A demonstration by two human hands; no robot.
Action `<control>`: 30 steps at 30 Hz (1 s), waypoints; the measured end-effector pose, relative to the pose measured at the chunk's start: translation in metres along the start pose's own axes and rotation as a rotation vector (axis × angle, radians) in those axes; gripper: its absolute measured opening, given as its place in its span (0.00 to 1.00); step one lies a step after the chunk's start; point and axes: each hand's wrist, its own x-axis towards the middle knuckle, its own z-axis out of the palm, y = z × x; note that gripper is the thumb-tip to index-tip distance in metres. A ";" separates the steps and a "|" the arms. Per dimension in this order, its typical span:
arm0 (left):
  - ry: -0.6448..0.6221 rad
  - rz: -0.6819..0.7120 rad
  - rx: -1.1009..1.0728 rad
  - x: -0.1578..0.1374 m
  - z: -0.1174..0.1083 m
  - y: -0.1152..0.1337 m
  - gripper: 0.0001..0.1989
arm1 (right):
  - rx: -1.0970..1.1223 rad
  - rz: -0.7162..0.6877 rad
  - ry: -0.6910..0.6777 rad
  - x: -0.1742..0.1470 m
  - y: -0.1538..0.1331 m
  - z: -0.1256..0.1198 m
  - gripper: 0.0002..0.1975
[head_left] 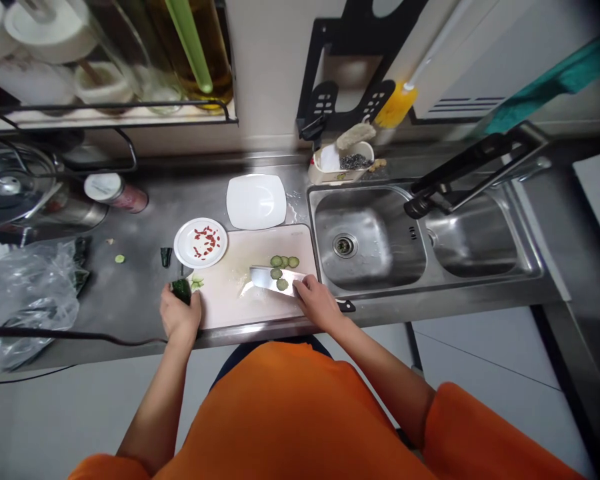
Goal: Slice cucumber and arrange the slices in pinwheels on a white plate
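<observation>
My left hand [179,313] is wrapped round a dark green cucumber piece [181,290] at the left edge of the pale cutting board [230,303]. Toward the board's right side, my right hand [316,301] grips a kitchen knife [263,277], its broad blade lying nearly flat over the board. Several cucumber slices [282,285] lie on and just beyond the blade. Green peel scraps [196,283] sit beside my left hand. A round white plate [184,259] with small red pieces overlaps the board's far left corner.
A square white plate [256,200] stands behind the board. To the right are a double sink [370,233] and a black faucet [455,180]. On the left lie a cucumber end [166,257], a plastic bag [35,293] and a jar [116,192]. A cable [80,335] crosses the counter.
</observation>
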 end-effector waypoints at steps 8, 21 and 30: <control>0.031 -0.010 0.085 0.000 0.005 0.000 0.45 | -0.021 0.007 -0.025 -0.004 0.004 -0.001 0.13; -0.370 0.831 -0.251 -0.057 0.058 0.124 0.13 | -0.100 -0.024 0.026 0.000 0.004 0.003 0.14; -0.411 0.706 -0.143 -0.039 0.080 0.144 0.12 | -0.107 0.019 -0.015 -0.005 0.004 -0.007 0.14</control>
